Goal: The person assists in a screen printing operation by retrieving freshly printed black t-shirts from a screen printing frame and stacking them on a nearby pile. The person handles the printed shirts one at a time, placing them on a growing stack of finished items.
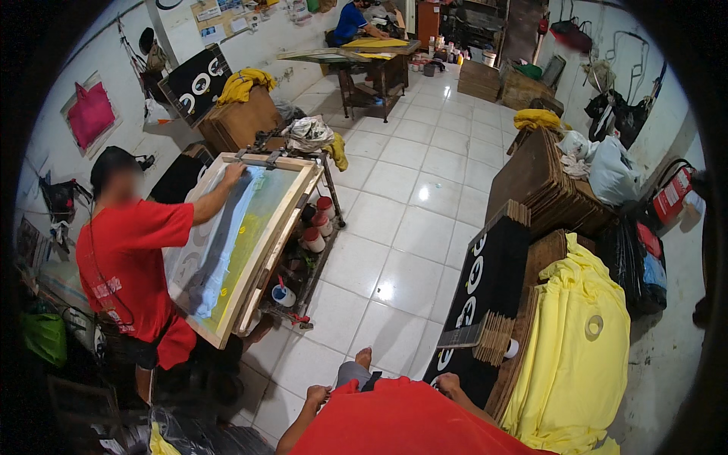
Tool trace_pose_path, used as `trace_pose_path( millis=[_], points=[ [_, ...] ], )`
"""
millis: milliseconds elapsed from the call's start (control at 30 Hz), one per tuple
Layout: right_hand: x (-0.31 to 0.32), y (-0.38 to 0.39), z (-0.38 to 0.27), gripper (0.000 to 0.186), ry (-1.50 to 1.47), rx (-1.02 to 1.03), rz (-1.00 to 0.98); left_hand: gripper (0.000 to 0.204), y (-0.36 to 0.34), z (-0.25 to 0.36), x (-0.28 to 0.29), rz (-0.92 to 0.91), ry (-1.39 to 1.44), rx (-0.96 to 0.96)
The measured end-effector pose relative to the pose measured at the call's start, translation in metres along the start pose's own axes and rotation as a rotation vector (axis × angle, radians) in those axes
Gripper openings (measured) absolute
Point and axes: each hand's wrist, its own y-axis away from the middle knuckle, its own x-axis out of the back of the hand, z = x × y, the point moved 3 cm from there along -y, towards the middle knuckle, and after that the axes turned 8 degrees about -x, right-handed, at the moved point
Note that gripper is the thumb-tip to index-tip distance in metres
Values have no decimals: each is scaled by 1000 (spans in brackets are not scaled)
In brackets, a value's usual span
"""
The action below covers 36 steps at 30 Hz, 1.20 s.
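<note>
Low in the view, my left hand (318, 393) is closed at the left edge of my red shirt (409, 421), which stretches toward it. My right hand (449, 384) is curled at the shirt's right edge, beside black printed fabric (472, 299) on a board. The fingertips of both hands are small and partly hidden. On that black fabric is a row of white ring shapes. A stack of narrow brown boards (497, 337) lies across it. Farther right, a yellow shirt (572, 334) with a round grey print drapes over a pile of boards.
At left, a person in red (136, 258) leans over a wooden-framed printing screen (269, 254) on a metal rack. Paint containers (313, 240) stand below it. Stacked boards (531, 178) and a white plastic bag (613, 176) line the right. Another person in blue (350, 23) works at a far table (371, 57).
</note>
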Motion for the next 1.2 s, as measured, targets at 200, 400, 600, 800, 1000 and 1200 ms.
trace_pose_path(
  millis=[200,400,600,800,1000,1200],
  points=[
    [-2,11,-16,12,85,76,-16,20,-6,-9,-6,60,113,1],
    [-2,16,-21,11,-22,-8,-3,25,-18,-18,-12,46,-13,4],
    [1,3,-13,12,31,27,-10,28,-39,-34,-12,-87,-259,-253],
    [3,-1,-8,11,48,3,-36,23,-27,-23,-8,16,-59,-69],
    [1,18,-26,10,19,16,-77,17,-30,-7,-3,-65,-134,-214],
    [2,41,-45,11,-16,-18,-86,17,-32,-8,0,-19,-119,-83]
  ],
)
